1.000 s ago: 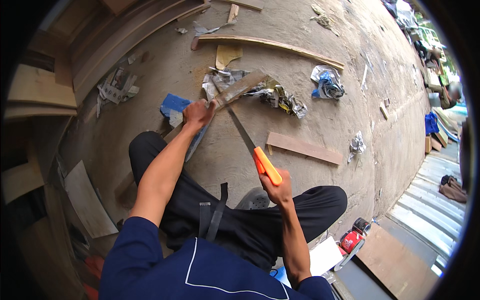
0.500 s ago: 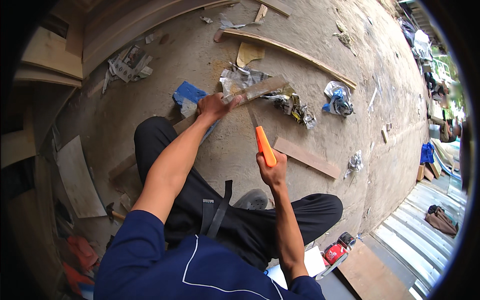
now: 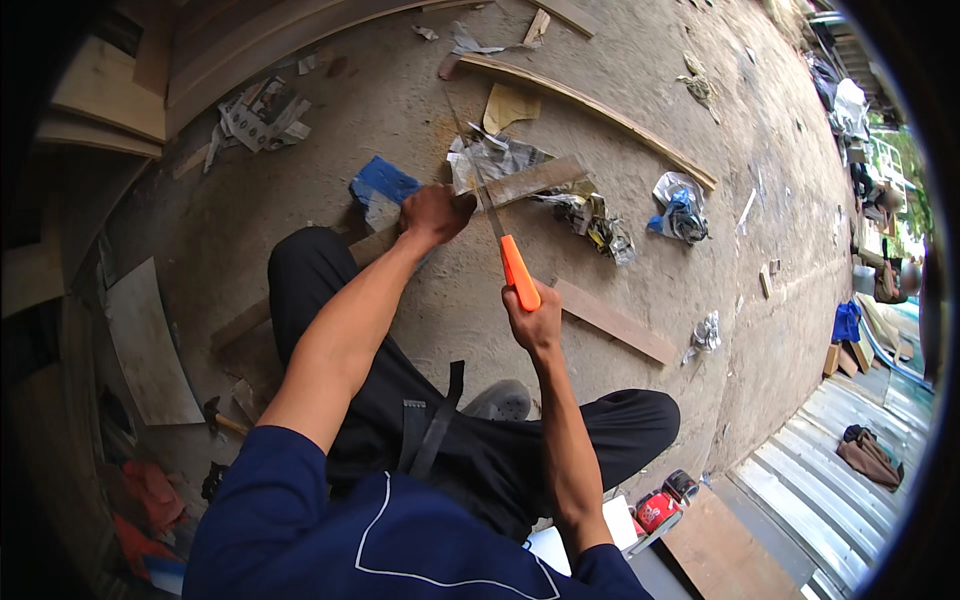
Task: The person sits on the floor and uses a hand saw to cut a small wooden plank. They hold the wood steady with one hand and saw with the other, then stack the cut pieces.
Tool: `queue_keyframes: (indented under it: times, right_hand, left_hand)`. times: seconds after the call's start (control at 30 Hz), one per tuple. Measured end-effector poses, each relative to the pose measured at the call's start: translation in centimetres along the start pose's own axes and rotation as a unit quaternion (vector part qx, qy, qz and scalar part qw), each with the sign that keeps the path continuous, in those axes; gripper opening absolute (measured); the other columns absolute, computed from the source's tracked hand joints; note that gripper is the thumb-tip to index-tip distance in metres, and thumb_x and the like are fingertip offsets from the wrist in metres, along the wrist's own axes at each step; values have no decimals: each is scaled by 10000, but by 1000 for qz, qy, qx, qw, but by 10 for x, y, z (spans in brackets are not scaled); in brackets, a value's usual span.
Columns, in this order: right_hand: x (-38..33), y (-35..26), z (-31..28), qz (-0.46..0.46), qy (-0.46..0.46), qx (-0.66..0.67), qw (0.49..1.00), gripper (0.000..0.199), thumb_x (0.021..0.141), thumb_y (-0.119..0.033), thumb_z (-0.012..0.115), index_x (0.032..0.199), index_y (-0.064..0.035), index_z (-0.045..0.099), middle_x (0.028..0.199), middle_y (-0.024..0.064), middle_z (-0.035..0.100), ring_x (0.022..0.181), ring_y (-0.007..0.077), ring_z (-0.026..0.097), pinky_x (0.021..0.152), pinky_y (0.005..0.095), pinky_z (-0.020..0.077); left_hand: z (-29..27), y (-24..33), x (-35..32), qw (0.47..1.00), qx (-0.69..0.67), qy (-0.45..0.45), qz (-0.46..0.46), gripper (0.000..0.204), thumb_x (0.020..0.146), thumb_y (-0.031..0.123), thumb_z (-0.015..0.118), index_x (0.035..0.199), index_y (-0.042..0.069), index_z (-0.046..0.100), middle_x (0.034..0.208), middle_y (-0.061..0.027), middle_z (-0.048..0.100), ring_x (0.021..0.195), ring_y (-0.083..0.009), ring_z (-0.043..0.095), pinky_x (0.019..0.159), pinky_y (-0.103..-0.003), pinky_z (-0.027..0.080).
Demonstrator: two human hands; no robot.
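My right hand (image 3: 537,320) is wrapped round the orange handle of a handsaw (image 3: 516,268). The thin blade points away from me and lies across a narrow wooden plank (image 3: 540,181), just right of my left hand. That left hand (image 3: 433,216) is closed on the plank and presses it down. Under the plank, beside my left fingers, is a blue-painted block (image 3: 384,183). Crumpled newspaper (image 3: 490,155) lies behind the plank, partly hidden by the blade.
A second wooden strip (image 3: 615,322) lies right of the saw, a long one (image 3: 590,112) farther off. Crumpled paper (image 3: 681,205) litters the concrete floor. A hammer (image 3: 228,421) and a pale board (image 3: 152,340) are at the left; corrugated metal sheeting (image 3: 815,455) is at the lower right.
My right hand has moved slightly left and forward, and the saw blade now crosses the plank with more of its length showing beyond it. My left hand still holds the plank, its fingers drawn in.
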State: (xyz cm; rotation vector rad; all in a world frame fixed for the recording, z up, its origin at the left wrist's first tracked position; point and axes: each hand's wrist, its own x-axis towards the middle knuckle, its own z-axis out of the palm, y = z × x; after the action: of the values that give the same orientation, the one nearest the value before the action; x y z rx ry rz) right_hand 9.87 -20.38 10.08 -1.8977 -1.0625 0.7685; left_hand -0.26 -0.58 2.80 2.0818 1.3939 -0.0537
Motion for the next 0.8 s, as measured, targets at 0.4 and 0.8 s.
queue_keyframes:
  times: [0.4,0.8]
  right_hand:
    - [-3,-15,-3,20,-24,-29,999,137,747,-124,629,726,9,606,566,157,542,486,225,555,539,326,457]
    - [-19,-10,-16,37,-29,10,999,176,751,-147,630,696,17,594,547,152,524,466,204,545,530,317,451]
  left_hand:
    - [8,-1,1,998,-30,52,-28,551,779,500,589,951,-16,678,975,-236,663,965,-380,637,841,-434,493]
    - [14,-4,-2,989,-26,136,51,465,811,418,585,865,-38,664,985,-238,634,969,-389,614,847,-453,482]
